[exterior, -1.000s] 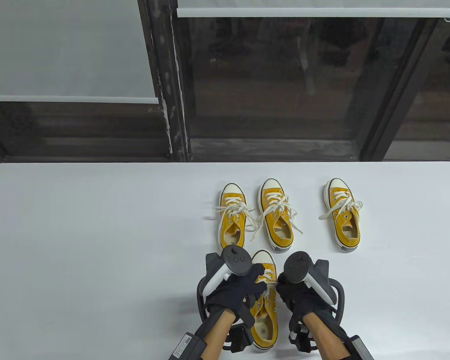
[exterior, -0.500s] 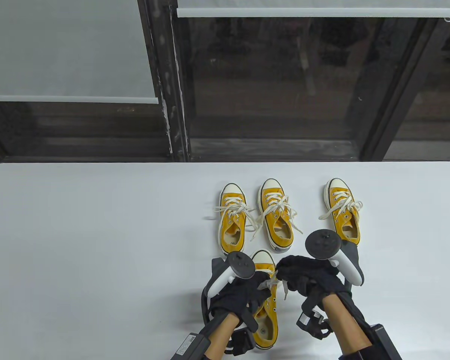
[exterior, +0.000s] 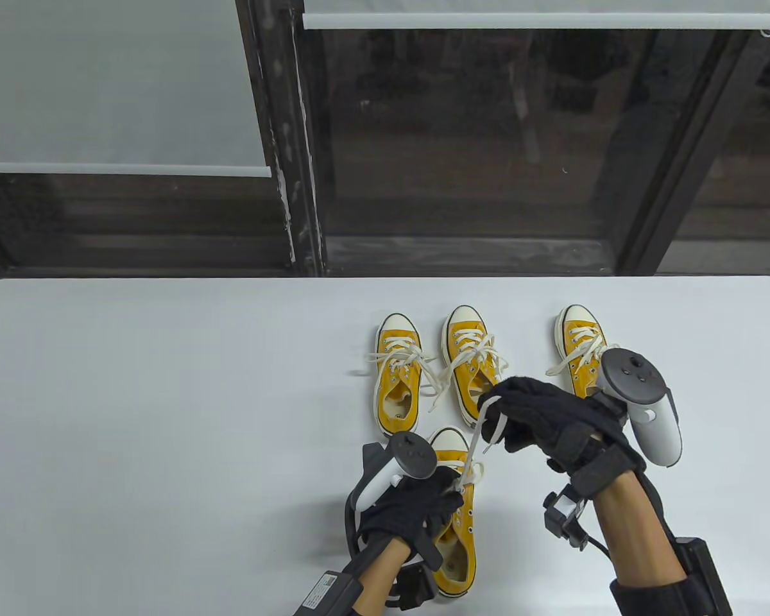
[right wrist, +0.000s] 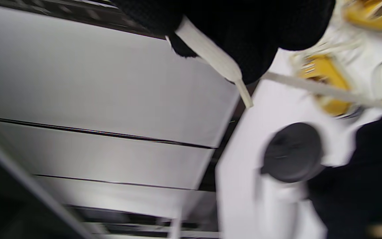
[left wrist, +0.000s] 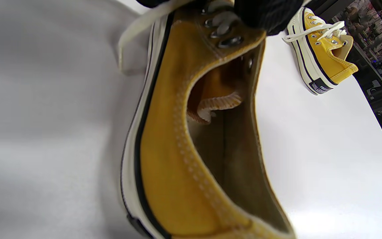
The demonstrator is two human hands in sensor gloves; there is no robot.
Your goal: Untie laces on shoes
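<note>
A yellow low-top shoe (exterior: 454, 545) with a white toe cap lies at the table's near edge, toe pointing away. My left hand (exterior: 417, 504) rests on its lace area and presses it down; the shoe's opening (left wrist: 224, 132) fills the left wrist view. My right hand (exterior: 539, 410) is raised above the table and pinches the end of this shoe's white lace (exterior: 477, 436), drawn taut up and to the right. The lace end (right wrist: 211, 49) shows between my fingers in the right wrist view. Three more yellow shoes stand behind: (exterior: 398, 378), (exterior: 471, 366), (exterior: 581, 350).
The white table (exterior: 167, 417) is bare on the left half. A dark window frame (exterior: 295, 160) runs behind the far edge. One far shoe (left wrist: 323, 56) shows in the left wrist view.
My right hand has risen and moved right and away from the near shoe, pulling the lace out long and taut. My left hand has stayed on the shoe.
</note>
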